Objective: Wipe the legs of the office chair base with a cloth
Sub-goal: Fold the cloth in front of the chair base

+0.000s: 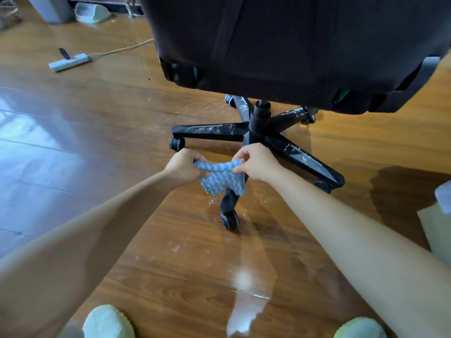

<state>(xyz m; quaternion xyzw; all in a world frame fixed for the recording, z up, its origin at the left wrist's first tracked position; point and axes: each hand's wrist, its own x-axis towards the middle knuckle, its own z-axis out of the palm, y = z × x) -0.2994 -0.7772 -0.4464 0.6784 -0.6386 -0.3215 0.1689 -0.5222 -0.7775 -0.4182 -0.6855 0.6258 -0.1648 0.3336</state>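
A black office chair (292, 45) stands on a five-legged black base (258, 128) with castors. White dust streaks the left leg (210, 130), the right front leg (302, 157) and the rear legs. Between my hands hangs a blue cloth with pale wavy stripes (222, 179), held above the near leg (229, 201). My left hand (184, 167) grips the cloth's left end. My right hand (256, 163) pinches its right edge. The cloth hides the upper part of the near leg.
A glossy wooden floor (97, 142) with white powder specks lies around the near castor (229, 219). A white power strip (69, 62) with its cord lies at the far left. My pale green slippers (108, 323) are at the bottom edge. A pale object (436, 225) sits at the right edge.
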